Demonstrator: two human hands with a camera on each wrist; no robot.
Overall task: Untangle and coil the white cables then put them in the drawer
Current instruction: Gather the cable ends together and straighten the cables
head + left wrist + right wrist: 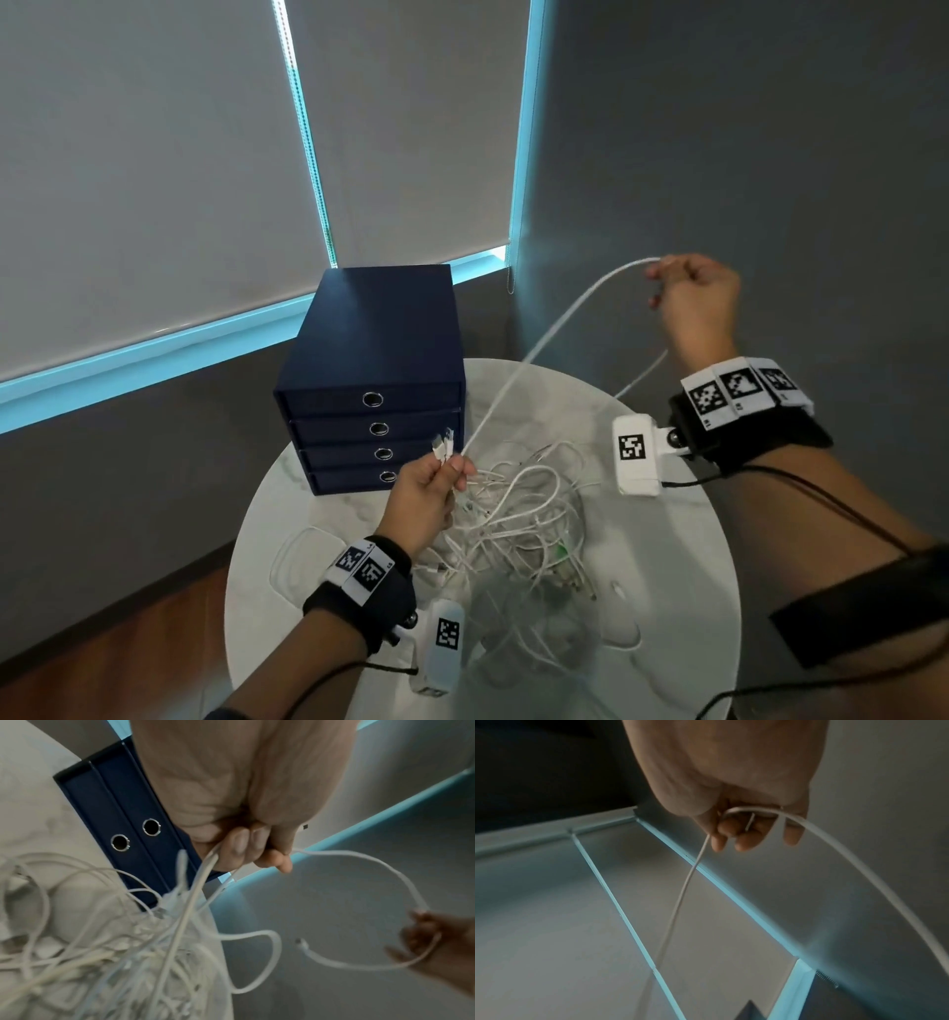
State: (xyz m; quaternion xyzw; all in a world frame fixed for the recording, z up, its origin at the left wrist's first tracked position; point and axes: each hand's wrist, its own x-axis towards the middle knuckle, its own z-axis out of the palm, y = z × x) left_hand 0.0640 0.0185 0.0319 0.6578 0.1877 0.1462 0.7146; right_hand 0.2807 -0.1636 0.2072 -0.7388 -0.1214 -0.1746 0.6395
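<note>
A tangle of white cables (524, 519) lies on the round white table (318, 514). My left hand (436, 480) grips a bunch of cable ends, their plugs (444, 443) sticking up above the fist. One white cable (544, 334) runs taut from that fist up to my right hand (683, 288), which is raised high at the right and pinches it. In the left wrist view the fingers (244, 845) curl round cables (195, 882). In the right wrist view the cable (834, 850) loops over the curled fingers (741, 835). The dark blue drawer unit (375, 380) stands behind, all drawers closed.
A coiled white cable (303, 560) lies flat on the table's left part. Grey window blinds (154, 154) and a grey wall (744, 154) stand behind the table. The floor (128, 642) at lower left is reddish wood.
</note>
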